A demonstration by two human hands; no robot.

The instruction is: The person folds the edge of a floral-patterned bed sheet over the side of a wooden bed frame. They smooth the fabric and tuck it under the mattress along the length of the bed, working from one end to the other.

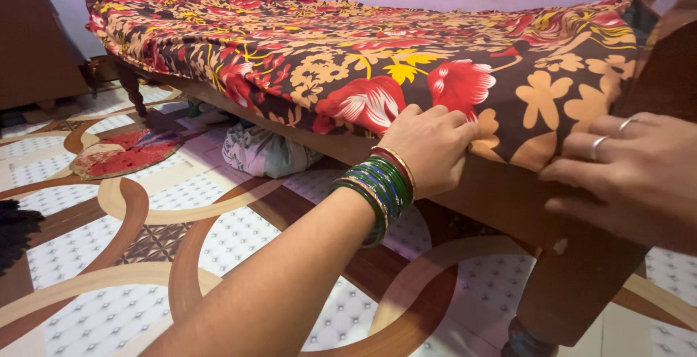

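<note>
One package only: a soft, bulging bag [265, 152], white with a faint greenish print, lying on the patterned floor [109, 284] under the side rail of the wooden bed [501, 190]. Its top is tucked into shadow beneath the frame, so its closure cannot be made out. No labels, signs or screens in view.

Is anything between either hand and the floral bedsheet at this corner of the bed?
Nothing visible. The left hand already pinches the floral bedsheet at its hanging edge, and the right hand presses on the sheet's edge at the corner, over the wooden bed frame. Both are in direct contact with it.
</note>
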